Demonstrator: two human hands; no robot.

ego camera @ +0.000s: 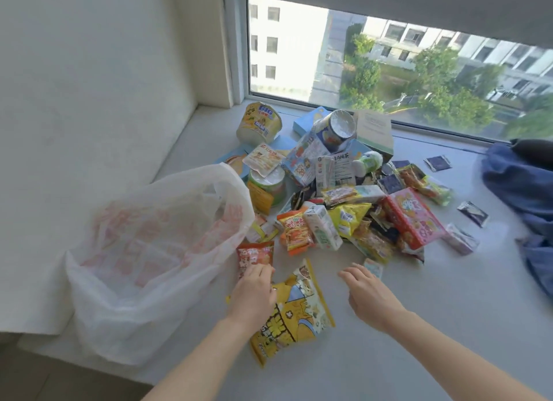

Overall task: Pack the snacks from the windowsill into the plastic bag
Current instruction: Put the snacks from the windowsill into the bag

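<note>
Packing barely begun: snack pile (pixel 344 197) all on windowsill (pixel 419 311); plastic bag (pixel 155 251) at left gapes, seemingly empty; left hand (pixel 254 293) touches red packet (pixel 255 255), grip unclear; right hand (pixel 369 293) spread, holding nothing

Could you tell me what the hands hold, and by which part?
Right hand holds nothing. Left hand covers the yellow bag's top-left corner, fingertips at the red packet; a grip cannot be told.
</note>
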